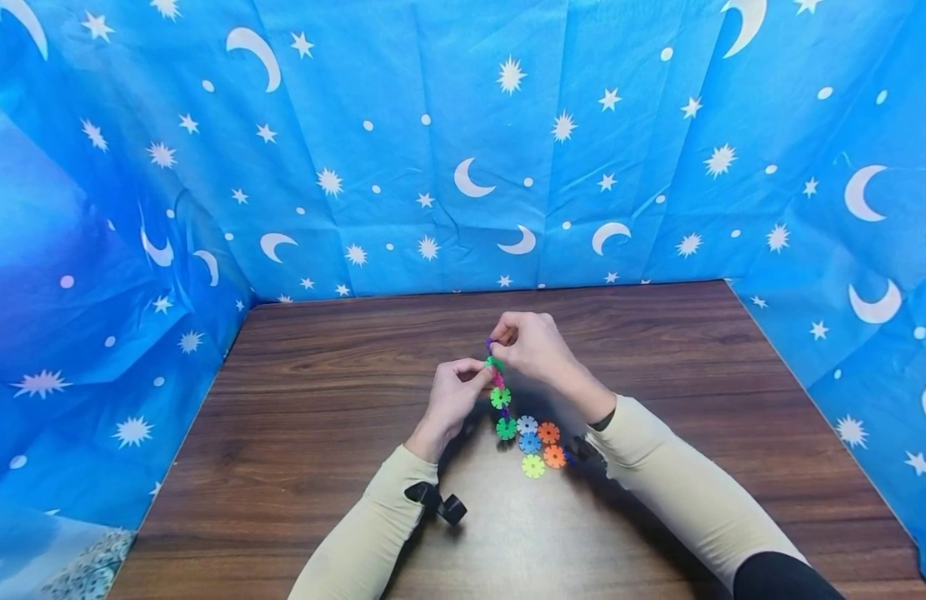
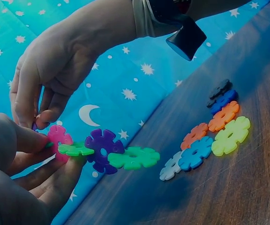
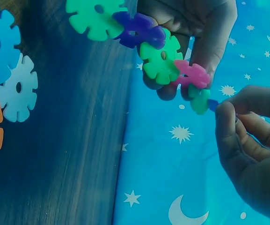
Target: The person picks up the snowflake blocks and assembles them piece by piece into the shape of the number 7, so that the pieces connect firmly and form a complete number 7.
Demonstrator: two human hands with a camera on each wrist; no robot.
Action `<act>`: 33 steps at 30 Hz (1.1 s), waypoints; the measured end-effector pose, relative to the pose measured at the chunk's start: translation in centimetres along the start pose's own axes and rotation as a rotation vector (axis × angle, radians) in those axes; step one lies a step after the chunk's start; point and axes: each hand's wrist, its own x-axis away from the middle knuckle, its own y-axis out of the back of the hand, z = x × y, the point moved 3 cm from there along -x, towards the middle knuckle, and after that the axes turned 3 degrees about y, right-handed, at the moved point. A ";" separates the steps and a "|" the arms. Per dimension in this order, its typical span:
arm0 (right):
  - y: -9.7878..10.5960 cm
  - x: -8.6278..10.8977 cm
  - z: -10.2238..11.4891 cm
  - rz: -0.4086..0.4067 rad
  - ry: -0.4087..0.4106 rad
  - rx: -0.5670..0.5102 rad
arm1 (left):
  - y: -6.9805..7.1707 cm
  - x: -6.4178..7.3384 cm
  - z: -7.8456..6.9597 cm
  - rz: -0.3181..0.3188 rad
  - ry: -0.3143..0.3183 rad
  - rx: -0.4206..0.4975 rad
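A chain of interlocking notched plastic discs runs between my hands: a green disc [image 1: 506, 429] at the low end, then a purple disc [image 2: 104, 151], another green disc [image 3: 161, 57], a pink disc [image 3: 193, 75] and a further green disc [image 3: 200, 101]. My left hand [image 1: 451, 398] pinches the chain around the pink disc and the green one beyond it. At the upper end, my right hand [image 1: 539, 348] pinches a small purple disc [image 3: 213, 105] between thumb and forefinger, mostly covered by the fingertips. That purple disc meets the edge of the last green one.
Loose discs lie on the brown wooden table [image 1: 312, 433] below the right forearm: white [image 1: 527, 425], blue [image 1: 529, 442], yellow [image 1: 533, 466], two orange [image 1: 548, 432], dark blue [image 2: 224, 101] and black [image 2: 220, 88]. A blue star-and-moon cloth [image 1: 463, 125] hangs behind and at both sides.
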 end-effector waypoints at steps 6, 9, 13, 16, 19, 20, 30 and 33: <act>-0.1 0.1 0.3 -0.004 0.007 0.012 | -0.1 0.0 0.0 -0.018 -0.021 -0.015; -0.3 0.2 0.4 -0.005 -0.007 0.014 | 0.0 0.0 0.0 -0.029 -0.035 -0.007; -0.6 0.4 0.6 -0.010 -0.047 0.018 | 0.0 0.0 0.2 -0.059 -0.046 -0.008; -0.6 0.5 0.7 -0.026 -0.077 0.014 | 0.1 -0.1 0.1 -0.092 -0.056 -0.050; -0.5 0.4 0.6 -0.040 -0.088 0.005 | 0.1 -0.1 -0.1 -0.137 -0.081 -0.127; -0.5 0.4 0.5 -0.042 -0.092 -0.001 | 0.0 -0.1 -0.2 -0.154 -0.092 -0.162; -0.6 0.6 -1.3 0.036 -0.217 -0.181 | -0.8 0.5 -1.1 -0.263 -0.195 -0.536; -0.5 1.0 -1.7 0.049 -0.256 -0.212 | -1.2 0.6 -1.2 -0.254 -0.204 -0.564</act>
